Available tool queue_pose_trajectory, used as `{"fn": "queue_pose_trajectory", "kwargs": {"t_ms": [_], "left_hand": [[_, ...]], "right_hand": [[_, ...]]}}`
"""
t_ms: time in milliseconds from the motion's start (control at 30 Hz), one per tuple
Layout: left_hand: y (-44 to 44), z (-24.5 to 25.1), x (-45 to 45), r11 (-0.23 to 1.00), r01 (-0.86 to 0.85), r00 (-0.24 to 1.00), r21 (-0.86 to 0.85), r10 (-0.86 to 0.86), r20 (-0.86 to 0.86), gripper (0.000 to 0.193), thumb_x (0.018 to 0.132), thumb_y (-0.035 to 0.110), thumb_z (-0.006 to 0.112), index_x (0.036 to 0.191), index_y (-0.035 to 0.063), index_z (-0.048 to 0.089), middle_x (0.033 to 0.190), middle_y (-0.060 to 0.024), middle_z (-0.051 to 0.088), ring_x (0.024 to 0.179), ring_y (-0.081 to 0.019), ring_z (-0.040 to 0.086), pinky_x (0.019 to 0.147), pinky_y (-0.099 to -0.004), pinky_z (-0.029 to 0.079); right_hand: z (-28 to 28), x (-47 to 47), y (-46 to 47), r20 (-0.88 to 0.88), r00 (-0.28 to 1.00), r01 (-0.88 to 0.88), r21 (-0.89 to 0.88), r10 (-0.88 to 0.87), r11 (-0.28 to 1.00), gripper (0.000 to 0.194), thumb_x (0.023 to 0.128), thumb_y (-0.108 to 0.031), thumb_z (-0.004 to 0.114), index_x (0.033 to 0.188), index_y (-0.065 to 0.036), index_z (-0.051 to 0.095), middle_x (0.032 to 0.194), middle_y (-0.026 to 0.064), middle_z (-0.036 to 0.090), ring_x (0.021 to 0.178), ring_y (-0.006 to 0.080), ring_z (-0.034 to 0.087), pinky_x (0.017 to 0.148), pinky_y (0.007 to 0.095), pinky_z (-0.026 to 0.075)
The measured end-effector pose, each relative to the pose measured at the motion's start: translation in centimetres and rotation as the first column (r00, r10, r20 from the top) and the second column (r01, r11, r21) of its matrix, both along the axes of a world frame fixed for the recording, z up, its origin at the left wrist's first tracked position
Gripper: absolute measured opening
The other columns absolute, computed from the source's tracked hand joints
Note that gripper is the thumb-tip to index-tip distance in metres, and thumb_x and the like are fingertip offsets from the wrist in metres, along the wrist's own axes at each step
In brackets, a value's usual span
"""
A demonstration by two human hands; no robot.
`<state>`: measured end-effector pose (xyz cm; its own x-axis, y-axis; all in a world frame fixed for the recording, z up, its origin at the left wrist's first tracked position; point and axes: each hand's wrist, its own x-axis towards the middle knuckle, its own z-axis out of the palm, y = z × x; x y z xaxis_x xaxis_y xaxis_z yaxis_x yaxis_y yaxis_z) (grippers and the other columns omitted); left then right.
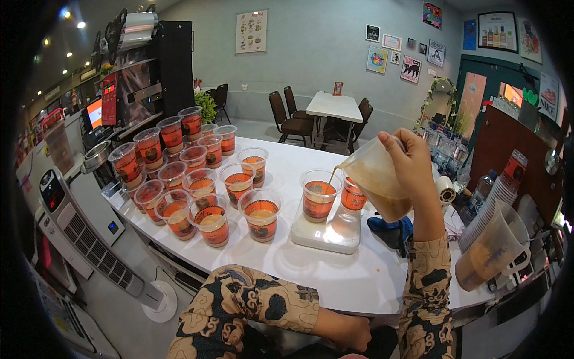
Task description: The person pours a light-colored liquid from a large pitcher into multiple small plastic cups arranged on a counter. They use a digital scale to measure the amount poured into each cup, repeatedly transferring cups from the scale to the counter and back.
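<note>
My right hand grips a translucent plastic pitcher and tilts it to the left. A thin stream of brown liquid runs from its spout into a clear plastic cup with an orange printed band. That cup stands on a white digital scale whose display is lit. Just behind the stream, another orange-banded cup is partly hidden by the pitcher. Below the counter's front edge, my left hand is curled into a fist, with nothing visible in it.
Several filled cups crowd the white counter on the left, some stacked on others. A dark blue cloth lies right of the scale. A larger pitcher and a stack of cups stand at right. A tower fan is at left.
</note>
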<state>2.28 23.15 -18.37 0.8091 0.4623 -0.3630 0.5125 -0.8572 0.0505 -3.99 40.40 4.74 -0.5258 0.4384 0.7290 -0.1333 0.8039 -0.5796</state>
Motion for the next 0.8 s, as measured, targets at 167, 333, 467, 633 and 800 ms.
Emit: {"fn": "queue_pose_trajectory", "kwargs": {"t_ms": [167, 333, 467, 633, 800], "left_hand": [[-0.1, 0.3, -0.1, 1.000, 0.003, 1.000, 0.011, -0.003, 0.002, 0.030, 0.097, 0.031, 0.057, 0.120, 0.0162, 0.069, 0.116, -0.0079, 0.071, 0.108, -0.0269, 0.068, 0.092, -0.0440, 0.052], [-0.1, 0.4, -0.2, 1.000, 0.001, 1.000, 0.017, 0.000, -0.005, 0.031, 0.097, 0.031, 0.057, 0.122, 0.0162, 0.069, 0.117, -0.0077, 0.070, 0.109, -0.0267, 0.067, 0.092, -0.0440, 0.052], [0.0, 0.1, 0.0, 1.000, -0.007, 1.000, 0.005, 0.007, -0.022, 0.032, 0.097, 0.032, 0.057, 0.123, 0.0160, 0.068, 0.119, -0.0073, 0.069, 0.111, -0.0264, 0.066, 0.093, -0.0439, 0.052], [0.2, -0.6, 0.1, 1.000, -0.021, 0.999, -0.013, 0.020, -0.046, 0.033, 0.098, 0.033, 0.057, 0.125, 0.0159, 0.067, 0.120, -0.0069, 0.069, 0.113, -0.0260, 0.065, 0.095, -0.0439, 0.051], [0.4, -1.2, 0.4, 0.999, -0.039, 0.996, -0.031, 0.036, -0.087, 0.035, 0.098, 0.033, 0.057, 0.127, 0.0157, 0.066, 0.122, -0.0064, 0.068, 0.116, -0.0255, 0.064, 0.096, -0.0439, 0.051]], "right_hand": [[0.0, -0.1, -0.1, -0.007, 1.000, 0.024, -0.005, -0.024, 1.000, 0.048, 0.095, -0.040, 0.074, 0.076, 0.001, 0.060, 0.061, 0.0026, 0.049, 0.060, 0.0104, 0.043, 0.053, 0.0312, 0.037], [0.0, -0.1, 0.0, 0.003, 0.999, 0.032, -0.013, -0.032, 0.999, 0.047, 0.095, -0.040, 0.074, 0.077, 0.002, 0.061, 0.062, 0.0029, 0.051, 0.060, 0.0105, 0.044, 0.054, 0.0312, 0.038], [-0.1, -0.2, 0.0, -0.007, 1.000, 0.005, -0.011, -0.005, 1.000, 0.047, 0.095, -0.039, 0.074, 0.077, 0.002, 0.061, 0.062, 0.0028, 0.051, 0.060, 0.0105, 0.044, 0.054, 0.0313, 0.038], [-0.4, -0.3, -0.1, 0.027, 1.000, -0.014, -0.018, 0.014, 1.000, 0.044, 0.096, -0.037, 0.074, 0.074, -0.002, 0.058, 0.064, -0.0024, 0.047, 0.062, 0.0073, 0.041, 0.054, 0.0282, 0.035], [-0.4, -0.3, -0.4, 0.053, 0.998, -0.030, -0.005, 0.030, 1.000, 0.044, 0.096, -0.036, 0.074, 0.073, -0.003, 0.056, 0.065, -0.0045, 0.044, 0.063, 0.0061, 0.039, 0.054, 0.0270, 0.033]]}}
